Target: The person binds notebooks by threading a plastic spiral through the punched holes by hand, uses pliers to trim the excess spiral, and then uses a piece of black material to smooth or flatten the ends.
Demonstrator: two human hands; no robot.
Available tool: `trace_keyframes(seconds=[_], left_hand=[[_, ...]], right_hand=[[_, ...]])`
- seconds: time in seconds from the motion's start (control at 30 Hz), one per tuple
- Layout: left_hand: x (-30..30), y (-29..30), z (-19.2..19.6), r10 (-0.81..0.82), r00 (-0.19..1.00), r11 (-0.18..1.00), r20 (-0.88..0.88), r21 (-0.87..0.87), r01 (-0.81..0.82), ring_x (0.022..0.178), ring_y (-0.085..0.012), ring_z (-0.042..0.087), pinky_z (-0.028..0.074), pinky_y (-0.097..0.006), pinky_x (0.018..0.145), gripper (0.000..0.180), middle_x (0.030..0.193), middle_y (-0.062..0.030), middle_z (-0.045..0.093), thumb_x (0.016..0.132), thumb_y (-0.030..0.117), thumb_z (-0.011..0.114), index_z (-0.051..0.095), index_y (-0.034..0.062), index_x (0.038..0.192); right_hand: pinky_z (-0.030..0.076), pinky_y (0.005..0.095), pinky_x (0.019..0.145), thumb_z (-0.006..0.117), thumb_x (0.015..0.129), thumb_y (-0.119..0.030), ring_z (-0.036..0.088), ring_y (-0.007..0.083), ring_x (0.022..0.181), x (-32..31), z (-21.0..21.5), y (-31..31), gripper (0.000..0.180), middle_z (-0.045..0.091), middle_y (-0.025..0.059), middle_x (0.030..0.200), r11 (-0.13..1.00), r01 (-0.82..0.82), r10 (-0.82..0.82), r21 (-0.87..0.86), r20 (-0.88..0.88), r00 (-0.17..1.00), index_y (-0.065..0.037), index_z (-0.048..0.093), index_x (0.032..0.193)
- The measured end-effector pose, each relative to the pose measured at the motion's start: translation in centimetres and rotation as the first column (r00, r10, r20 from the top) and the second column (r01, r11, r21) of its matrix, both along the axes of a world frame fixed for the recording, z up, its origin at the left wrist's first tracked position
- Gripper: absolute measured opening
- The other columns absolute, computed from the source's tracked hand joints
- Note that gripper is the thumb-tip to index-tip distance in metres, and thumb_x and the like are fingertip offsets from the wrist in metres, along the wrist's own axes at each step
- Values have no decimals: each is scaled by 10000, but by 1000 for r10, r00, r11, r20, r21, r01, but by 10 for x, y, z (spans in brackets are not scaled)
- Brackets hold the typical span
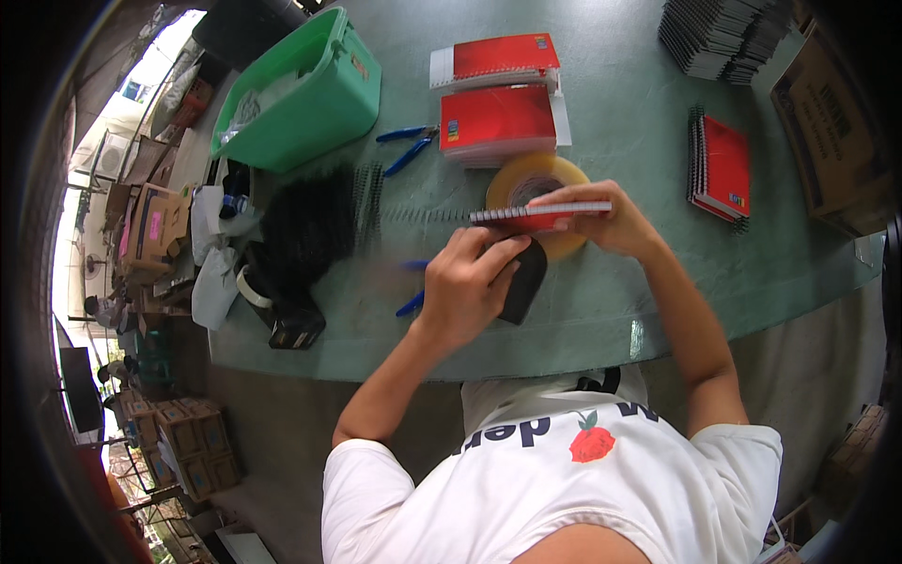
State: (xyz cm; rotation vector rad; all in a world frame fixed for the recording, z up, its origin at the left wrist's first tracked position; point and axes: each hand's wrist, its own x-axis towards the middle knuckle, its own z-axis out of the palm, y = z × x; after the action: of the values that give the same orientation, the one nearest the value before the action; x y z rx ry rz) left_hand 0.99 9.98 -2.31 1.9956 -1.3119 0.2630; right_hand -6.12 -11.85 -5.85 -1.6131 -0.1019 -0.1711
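A red-covered notebook (573,209) is held nearly edge-on above the table, with my right hand (611,218) closed around its right end. A dark wire spiral coil (423,215) runs through the holes of its edge and sticks out far to the left. My left hand (470,277) is closed, its fingers curled against the coil at the notebook's left end; the exact fingertip contact is partly hidden. Beneath the hands lie a large roll of yellowish tape (537,173) and a dark, round-ended flat object (526,287). Blue-handled pliers (410,150) rest farther left.
Two stacks of red notebooks (498,120) stand ahead. Bound red notebooks (722,164) lie right, near a cardboard box (832,132) and a dark notebook pile (719,38). Leftward are a green bin (315,103), a heap of black coils (315,211) and another blue-handled tool (412,303).
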Motion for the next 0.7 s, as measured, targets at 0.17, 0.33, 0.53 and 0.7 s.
trace_keyframes(seconds=[0.17,0.33,0.53,0.7], left_hand=[[3,-33,-28,215,977,949,-18,-234,-213,816,-245,609,509,-358,688,287,886,-93,579,695,32,714,662,106,967],[14,-13,30,66,951,981,302,-192,-7,813,-229,599,501,-343,694,275,887,-77,581,711,25,716,639,69,971],[-2,-22,4,-176,982,984,73,1,177,822,-214,556,499,-329,653,304,898,-70,572,727,8,698,606,47,1014],[-7,-27,0,-192,981,981,1,26,192,815,-214,555,497,-329,664,293,889,-79,558,721,4,695,637,77,999]], right_hand=[[474,256,849,651,787,33,588,97,933,-6,-3,6,315,668,50,1017,1000,4,-4,12,-5,1000,-28,645,1095],[470,261,868,610,792,77,589,109,949,-11,-5,2,315,662,67,1028,999,-13,14,53,-25,1000,8,621,1099],[473,257,864,539,788,128,592,100,931,-10,1,0,368,653,77,1044,999,-29,30,25,-39,999,3,605,1128],[469,247,862,509,800,126,577,87,936,-12,-1,2,369,653,58,1032,998,-39,41,40,-55,998,4,599,1136]])
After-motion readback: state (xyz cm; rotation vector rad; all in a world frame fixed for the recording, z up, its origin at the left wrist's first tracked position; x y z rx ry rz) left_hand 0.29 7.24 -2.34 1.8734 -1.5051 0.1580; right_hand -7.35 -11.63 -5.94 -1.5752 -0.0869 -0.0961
